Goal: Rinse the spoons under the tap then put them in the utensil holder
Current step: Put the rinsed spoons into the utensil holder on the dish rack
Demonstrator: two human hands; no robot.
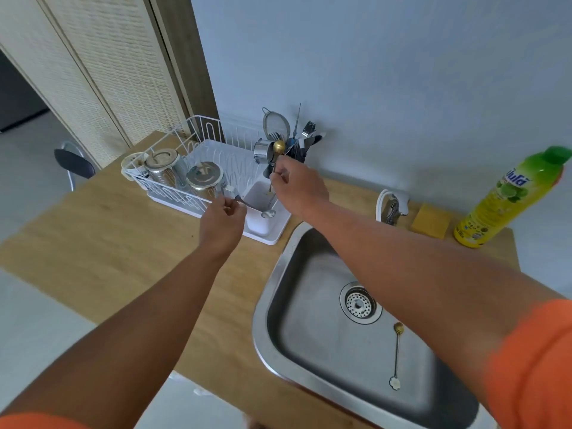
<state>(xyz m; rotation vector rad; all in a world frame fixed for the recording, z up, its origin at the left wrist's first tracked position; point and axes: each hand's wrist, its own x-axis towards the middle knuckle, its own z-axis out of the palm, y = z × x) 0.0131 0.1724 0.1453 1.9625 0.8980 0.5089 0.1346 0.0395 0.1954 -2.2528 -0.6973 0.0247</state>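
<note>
Wooden counter (pixel 93 243) | sink (pixel 309 335): one gold spoon (pixel 397 351) | rack (pixel 198 156): two steel cups (pixel 161 165)

Wooden counter (pixel 108 243) (rack (pixel 198 168), bottle (pixel 507 199))

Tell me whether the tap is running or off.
Off. No stream falls from the tap, and the sink basin looks dry, with one gold spoon lying in it.

Two bare arms, short orange sleeves

The left hand (pixel 221 216) and right hand (pixel 298 188) wear nothing — no rings, watch or gloves; forearms are bare up to plain orange sleeves (pixel 532 363) — unmarked fabric.
</note>
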